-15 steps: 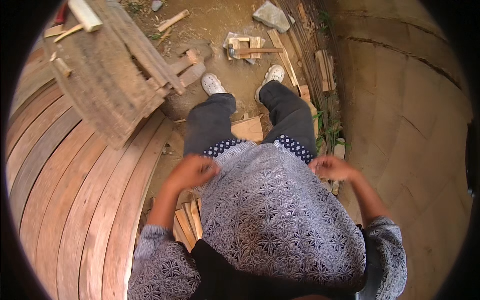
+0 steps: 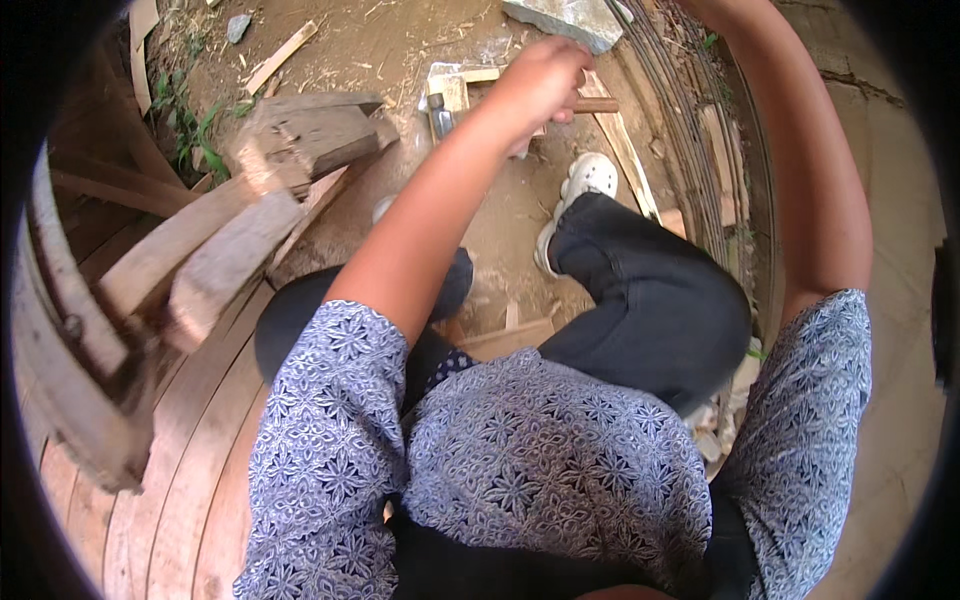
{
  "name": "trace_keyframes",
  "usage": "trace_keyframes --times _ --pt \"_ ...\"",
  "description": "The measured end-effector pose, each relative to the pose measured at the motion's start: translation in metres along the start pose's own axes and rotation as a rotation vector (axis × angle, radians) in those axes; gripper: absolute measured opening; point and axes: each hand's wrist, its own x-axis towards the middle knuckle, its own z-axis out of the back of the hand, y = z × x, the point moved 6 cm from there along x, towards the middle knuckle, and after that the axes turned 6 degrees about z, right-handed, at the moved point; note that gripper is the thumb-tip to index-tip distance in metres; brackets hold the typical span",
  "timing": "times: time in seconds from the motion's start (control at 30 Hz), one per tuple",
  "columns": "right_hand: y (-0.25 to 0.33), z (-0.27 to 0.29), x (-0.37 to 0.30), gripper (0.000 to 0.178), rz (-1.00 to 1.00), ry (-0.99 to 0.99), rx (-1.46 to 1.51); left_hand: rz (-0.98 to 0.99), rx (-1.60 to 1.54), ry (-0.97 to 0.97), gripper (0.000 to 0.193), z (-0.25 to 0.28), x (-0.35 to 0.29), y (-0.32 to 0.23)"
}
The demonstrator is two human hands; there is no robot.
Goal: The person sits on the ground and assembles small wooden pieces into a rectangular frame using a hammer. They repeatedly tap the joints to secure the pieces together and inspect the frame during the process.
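My left hand [image 2: 545, 82] reaches far forward, its fingers curled down over the wooden handle of a hammer [image 2: 598, 105]. The handle's end sticks out to the right of the fingers, and the dark metal head shows on the left, by a small frame of pale wood pieces [image 2: 455, 92] on the ground. The hand covers the middle of the handle. My right forearm [image 2: 800, 130] stretches up along the right side, and its hand lies beyond the top edge.
A grey stone [image 2: 575, 22] sits beyond the hammer. To its right run long thin rods [image 2: 690, 130] beside a concrete surface [image 2: 880, 220]. Weathered boards [image 2: 230, 225] jut in at the left, above curved planks [image 2: 190, 450]. A pale wood strip [image 2: 625, 145] lies near my right shoe [image 2: 590, 178].
Both arms have swung from beside my waist forward. My left hand has come onto the hammer's handle; my right hand has gone out past the top edge. I have bent lower with knees spread.
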Motion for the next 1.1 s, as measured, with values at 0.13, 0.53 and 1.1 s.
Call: trace_keyframes --times 0.13,0.53,1.1 --pt "-0.03 -0.055 -0.086 0.034 0.016 -0.066 -0.151 -0.058 -0.116 0.05 0.019 0.0 0.014 0.088" --pt "0.334 -0.279 -0.521 0.035 0.081 -0.146 0.047 -0.278 0.209 0.096 0.016 -0.181 -0.662 0.094" --pt "0.364 -0.363 -0.635 0.03 -0.099 0.289 -0.215 -0.151 1.169 -1.391 0.056 0.073 -1.078 -0.104"
